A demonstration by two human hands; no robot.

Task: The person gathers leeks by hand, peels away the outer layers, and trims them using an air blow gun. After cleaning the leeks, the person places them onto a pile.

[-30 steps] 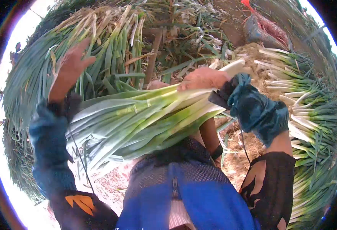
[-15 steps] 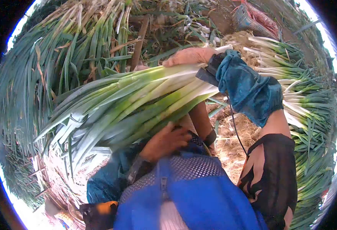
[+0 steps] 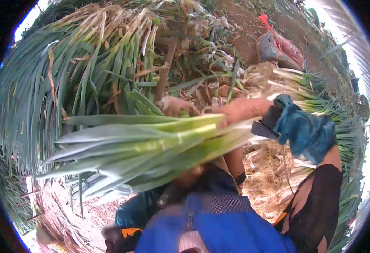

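Note:
A thick bundle of leeks or large green onions (image 3: 151, 145) lies across the front of my body, its leaves fanning to the left and its pale stalks to the right. My right hand (image 3: 244, 110) is closed over the stalk end from above, the fingers wrapped round the far side. A dark strap and a teal sleeve (image 3: 305, 126) cover that wrist. Beneath the bundle, close to my chest, my left hand (image 3: 189, 176) shows only in part. It is blurred and the leaves hide its fingers.
A large heap of leeks (image 3: 75, 67) hangs at the left. More leeks with white ends (image 3: 294, 82) lie in a row down the right side. Fibrous roots (image 3: 265, 168) litter the ground. At the back right sits a woven basket or sack (image 3: 280, 50), and a wooden bar (image 3: 164, 69) stands behind the bundle.
My right hand and the bundle have shifted down and to the right in view, and the bundle lies more level. My left hand has gone from plain sight to mostly behind the leaves.

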